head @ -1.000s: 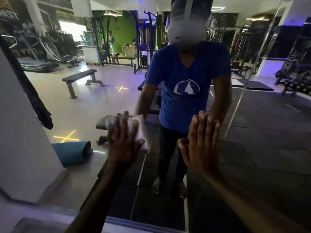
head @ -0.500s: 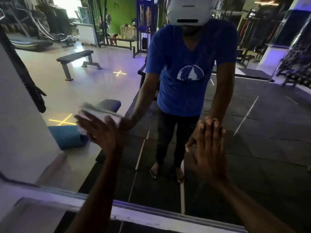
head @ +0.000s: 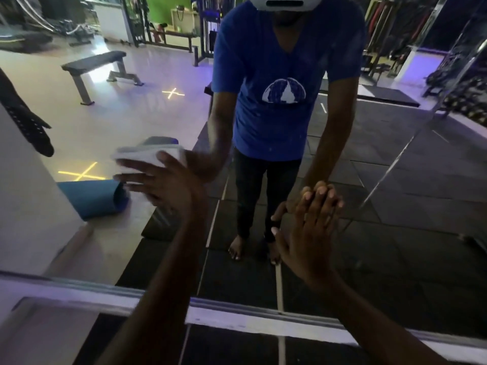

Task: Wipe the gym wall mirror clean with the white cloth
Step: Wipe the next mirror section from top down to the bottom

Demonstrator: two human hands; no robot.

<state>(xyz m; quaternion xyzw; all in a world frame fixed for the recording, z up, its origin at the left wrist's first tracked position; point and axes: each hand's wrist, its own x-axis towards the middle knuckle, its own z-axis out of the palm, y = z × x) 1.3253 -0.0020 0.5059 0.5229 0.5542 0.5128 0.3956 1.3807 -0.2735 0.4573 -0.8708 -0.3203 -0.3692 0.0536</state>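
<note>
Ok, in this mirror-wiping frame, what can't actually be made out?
Head view only:
- White cloth: motion-blurred and largely covered by the left hand, so its folds and the glass it touches are unreadable.
- Mirror: its top and sides are cut off by the frame; only the bottom edge shows.
- Streaks or dirt: dim light makes them hard to judge.
- Right hand: its palm faces the glass, hiding the contact.

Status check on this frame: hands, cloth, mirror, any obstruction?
Left hand presses white cloth flat on mirror. Right hand open, palm flat on the glass. Nothing blocking the wipe path.
</note>
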